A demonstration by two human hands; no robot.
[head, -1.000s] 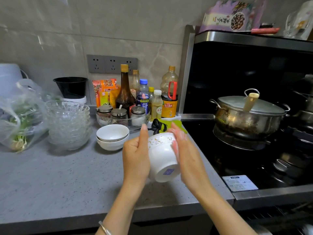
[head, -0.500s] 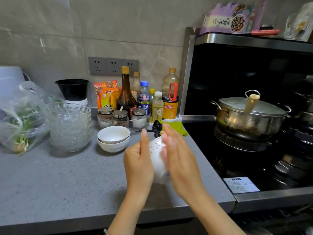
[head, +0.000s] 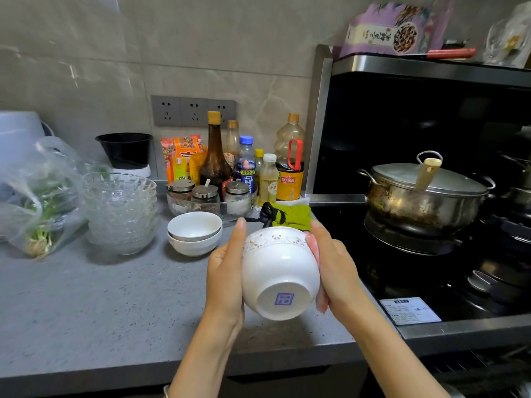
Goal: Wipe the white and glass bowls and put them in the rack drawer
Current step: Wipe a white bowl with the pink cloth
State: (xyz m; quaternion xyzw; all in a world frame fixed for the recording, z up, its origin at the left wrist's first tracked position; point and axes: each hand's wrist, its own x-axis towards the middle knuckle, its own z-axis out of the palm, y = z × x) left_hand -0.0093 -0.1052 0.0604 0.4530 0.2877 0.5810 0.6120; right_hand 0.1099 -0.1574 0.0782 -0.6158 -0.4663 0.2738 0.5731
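One grey countertop (head: 100, 311) fills the left half, with a black cooktop (head: 402, 271) butted against its right edge. Lidded steel pot (head: 416, 202) sits on the rear burner. Plastic bag of greens (head: 37, 202) is at far left, touching a stack of glass bowls (head: 120, 211). A row of bottles (head: 215, 156) stands against the wall tiles, and a glass tray of three jars (head: 207, 196) sits just in front of them. Two nested white bowls (head: 194, 234) sit on the counter between the glass stack and the hands, not touching either.

Patterned white bowl (head: 280, 268) is held above the counter's front right corner, clear of the surface. It's tipped so the foot ring faces the camera and the rim points away. Left hand (head: 225, 274) grips its left wall, thumb straight up along the side to the rim, other fingers hidden behind the bowl. Right hand (head: 336, 271) lies against the right wall, palm in, fingers reaching toward the rim. So the bowl is clamped between both palms, centred in the grip. Can't tell if anything is sandwiched under the right palm.

Green cloth (head: 290, 215) lies on the counter just behind the bowl's rim. Small blue mark (head: 284, 299) is on the bowl's base.
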